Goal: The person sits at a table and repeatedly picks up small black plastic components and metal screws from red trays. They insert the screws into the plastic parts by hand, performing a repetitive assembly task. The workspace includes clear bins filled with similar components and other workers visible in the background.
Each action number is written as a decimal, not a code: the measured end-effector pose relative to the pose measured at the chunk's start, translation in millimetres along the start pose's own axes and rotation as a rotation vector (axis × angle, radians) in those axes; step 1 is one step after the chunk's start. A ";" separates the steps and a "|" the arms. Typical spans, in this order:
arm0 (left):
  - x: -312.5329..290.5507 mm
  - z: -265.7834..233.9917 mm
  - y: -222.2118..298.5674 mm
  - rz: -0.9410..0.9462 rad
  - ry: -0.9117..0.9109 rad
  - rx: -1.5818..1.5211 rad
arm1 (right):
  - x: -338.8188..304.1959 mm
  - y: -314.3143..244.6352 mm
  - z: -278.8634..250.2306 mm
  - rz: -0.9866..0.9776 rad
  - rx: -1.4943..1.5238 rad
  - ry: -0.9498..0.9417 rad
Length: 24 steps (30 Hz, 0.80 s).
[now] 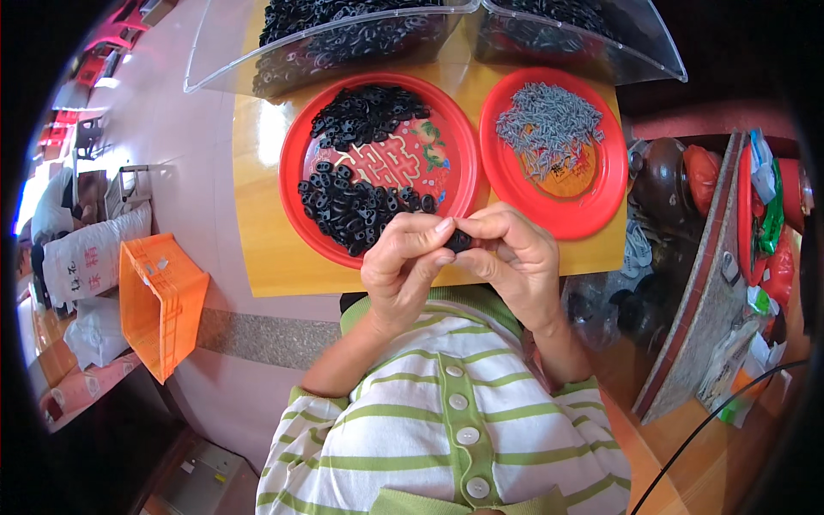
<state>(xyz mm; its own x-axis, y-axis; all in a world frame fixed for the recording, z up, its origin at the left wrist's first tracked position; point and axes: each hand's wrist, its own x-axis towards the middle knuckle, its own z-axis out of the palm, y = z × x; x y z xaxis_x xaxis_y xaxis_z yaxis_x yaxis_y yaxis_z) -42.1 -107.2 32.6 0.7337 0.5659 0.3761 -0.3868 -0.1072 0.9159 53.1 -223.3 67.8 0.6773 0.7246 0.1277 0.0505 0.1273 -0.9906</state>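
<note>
A small black plastic part [460, 241] with a rounded shape is pinched between my two hands, just in front of the table's near edge. My left hand [403, 262] grips it from the left with thumb and fingertips. From the other side my right hand [517, 257] holds it, also in a pinch. Fingertips hide much of the part. Beyond my hands lies a red round tray [290, 210] with two heaps of black plastic parts [360, 116]. To its right, a second red tray [609, 206] carries a pile of small grey screws [549, 120].
Two clear plastic bins [343, 39] full of black parts stand at the table's far side. An orange crate [163, 300] sits on the floor at left, beside a white sack [94, 253]. A brown jar [665, 176] and a stone-topped slab [691, 283] are at right.
</note>
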 end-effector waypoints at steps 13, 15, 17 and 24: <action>9.6 -2.8 -13.5 -0.113 0.096 -0.053 | 19.5 18.8 3.1 0.166 0.144 -0.030; 21.2 -9.1 -11.8 -0.152 0.045 0.001 | 28.2 14.3 -1.2 0.235 0.204 -0.028; 46.0 -9.4 -2.2 -0.220 0.044 0.029 | 50.4 -2.9 -9.8 0.293 0.188 -0.015; 108.4 -34.0 -28.2 -0.072 -0.261 0.685 | 142.2 -39.6 -92.8 -0.444 -0.848 0.579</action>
<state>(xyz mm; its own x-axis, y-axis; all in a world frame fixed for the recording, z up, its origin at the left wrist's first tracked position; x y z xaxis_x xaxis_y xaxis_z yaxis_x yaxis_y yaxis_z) 29.3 -15.1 42.8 0.8862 0.3871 0.2545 0.0404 -0.6118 0.7899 215.5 -188.2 120.5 0.7032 0.2768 0.6549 0.7072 -0.3670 -0.6043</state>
